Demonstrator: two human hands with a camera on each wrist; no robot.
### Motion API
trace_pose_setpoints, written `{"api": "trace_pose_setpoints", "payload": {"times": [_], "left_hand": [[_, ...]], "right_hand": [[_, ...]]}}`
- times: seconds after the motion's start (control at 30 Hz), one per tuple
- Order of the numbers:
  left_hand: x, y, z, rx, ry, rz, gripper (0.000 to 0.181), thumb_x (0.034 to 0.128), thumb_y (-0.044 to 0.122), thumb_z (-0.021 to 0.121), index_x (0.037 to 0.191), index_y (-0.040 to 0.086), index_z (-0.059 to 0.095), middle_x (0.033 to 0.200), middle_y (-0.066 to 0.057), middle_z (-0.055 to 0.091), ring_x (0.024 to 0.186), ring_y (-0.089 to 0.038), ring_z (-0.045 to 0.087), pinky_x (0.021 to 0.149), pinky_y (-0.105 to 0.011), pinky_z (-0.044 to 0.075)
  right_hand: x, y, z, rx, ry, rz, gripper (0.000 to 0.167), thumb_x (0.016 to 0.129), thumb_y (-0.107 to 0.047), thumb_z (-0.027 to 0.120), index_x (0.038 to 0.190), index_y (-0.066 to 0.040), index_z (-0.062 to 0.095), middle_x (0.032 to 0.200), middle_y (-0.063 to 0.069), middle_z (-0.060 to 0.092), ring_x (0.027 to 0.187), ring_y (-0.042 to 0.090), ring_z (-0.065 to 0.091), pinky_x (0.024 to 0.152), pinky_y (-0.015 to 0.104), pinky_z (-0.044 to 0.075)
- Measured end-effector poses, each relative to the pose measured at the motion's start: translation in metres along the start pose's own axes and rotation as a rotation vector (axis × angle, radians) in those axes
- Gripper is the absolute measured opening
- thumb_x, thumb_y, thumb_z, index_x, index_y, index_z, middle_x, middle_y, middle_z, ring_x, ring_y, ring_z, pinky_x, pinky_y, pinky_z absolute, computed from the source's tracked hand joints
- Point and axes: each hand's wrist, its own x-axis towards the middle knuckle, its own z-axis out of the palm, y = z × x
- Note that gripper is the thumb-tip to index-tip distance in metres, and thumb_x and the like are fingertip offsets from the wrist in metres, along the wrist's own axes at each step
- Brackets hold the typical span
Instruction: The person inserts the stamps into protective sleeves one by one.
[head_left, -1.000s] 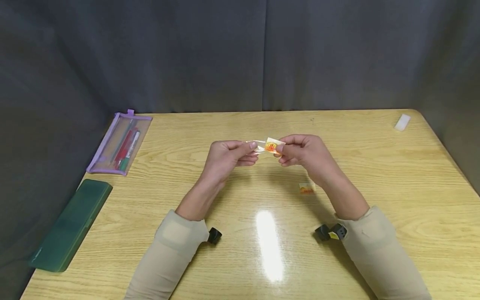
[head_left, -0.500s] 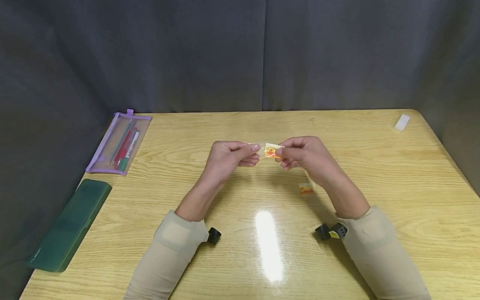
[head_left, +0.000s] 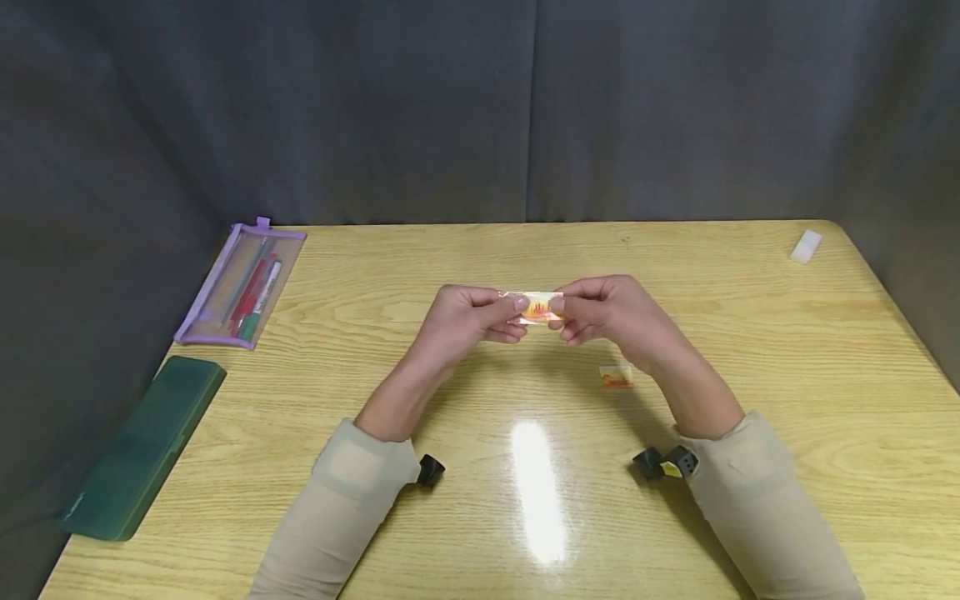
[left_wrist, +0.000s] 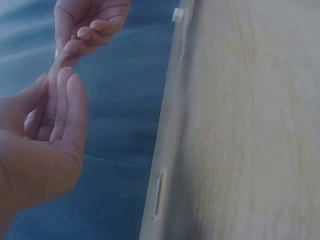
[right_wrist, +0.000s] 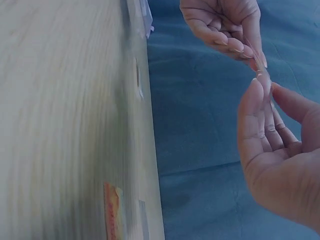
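In the head view, a small clear plastic wrapper with a yellow-and-orange print (head_left: 537, 307) is stretched level between both hands above the table. My left hand (head_left: 468, 321) pinches its left end between thumb and fingers. On the opposite end, my right hand (head_left: 611, 312) pinches it the same way. Both wrist views show the wrapper edge-on as a thin strip, with thumbs on one side and fingers on the other. Below the right hand, a flat printed piece in yellow and orange (head_left: 616, 377) lies on the table.
A purple-edged mesh pouch (head_left: 217, 325) holding several pens lies at the table's left. In front of it is a dark green case (head_left: 142, 450). Near the back right corner rests a small white block (head_left: 806, 247). Dark curtains (head_left: 420, 117) surround the wooden table (head_left: 787, 358).
My left hand has moved slightly right, nearer the right hand. The clear part and the printed part, offset before, now lie in line, and the print looks flatter and glossier.
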Motion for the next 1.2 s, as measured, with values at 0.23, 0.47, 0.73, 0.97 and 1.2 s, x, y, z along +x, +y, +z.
{"api": "trace_pose_setpoints", "payload": {"times": [0.23, 0.47, 0.73, 0.97, 1.2], "left_hand": [[-0.001, -0.0007, -0.0014, -0.053, 0.023, -0.006, 0.026, 0.0967, 0.016, 0.071, 0.112, -0.004, 0.075, 0.102, -0.018, 0.077, 0.076, -0.014, 0.076, 0.081, -0.035, 0.064], [-0.0006, -0.0027, -0.0007, -0.044, 0.029, -0.012, 0.025, 0.0963, 0.015, 0.071, 0.111, -0.004, 0.075, 0.102, -0.019, 0.077, 0.075, -0.014, 0.077, 0.079, -0.035, 0.065], [-0.0001, -0.0009, 0.0008, -0.076, 0.027, -0.006, 0.026, 0.0957, 0.015, 0.072, 0.111, -0.006, 0.075, 0.097, -0.017, 0.078, 0.074, -0.014, 0.076, 0.078, -0.034, 0.065], [0.0002, -0.0003, 0.0009, -0.077, 0.034, -0.011, 0.026, 0.0952, 0.015, 0.073, 0.11, -0.006, 0.075, 0.097, -0.018, 0.078, 0.073, -0.013, 0.076, 0.076, -0.033, 0.065], [0.0006, -0.0009, 0.0001, -0.083, 0.036, 0.005, 0.026, 0.0948, 0.015, 0.073, 0.11, -0.007, 0.075, 0.093, -0.016, 0.078, 0.072, -0.014, 0.076, 0.075, -0.033, 0.065]], "right_hand": [[-0.0011, -0.0014, 0.0015, 0.04, 0.031, -0.029, 0.022, 0.099, -0.014, 0.066, 0.111, 0.005, 0.065, 0.088, -0.001, 0.072, 0.074, 0.013, 0.07, 0.076, 0.031, 0.064], [-0.0021, 0.0002, 0.0065, 0.044, 0.05, -0.024, 0.019, 0.098, -0.015, 0.067, 0.106, 0.002, 0.067, 0.089, 0.0, 0.071, 0.074, 0.014, 0.069, 0.078, 0.032, 0.064], [-0.0025, -0.0022, 0.0007, 0.049, 0.023, -0.027, 0.024, 0.101, -0.014, 0.063, 0.113, 0.005, 0.065, 0.091, 0.0, 0.071, 0.074, 0.013, 0.068, 0.077, 0.029, 0.063], [-0.0034, -0.0027, -0.0023, 0.073, 0.009, -0.041, 0.02, 0.102, -0.012, 0.059, 0.112, 0.003, 0.065, 0.09, 0.001, 0.072, 0.074, 0.012, 0.067, 0.076, 0.028, 0.063], [-0.0029, -0.0028, 0.0001, 0.038, 0.03, -0.058, 0.017, 0.102, -0.012, 0.059, 0.108, 0.001, 0.066, 0.087, -0.001, 0.071, 0.073, 0.012, 0.066, 0.075, 0.028, 0.062]]}}
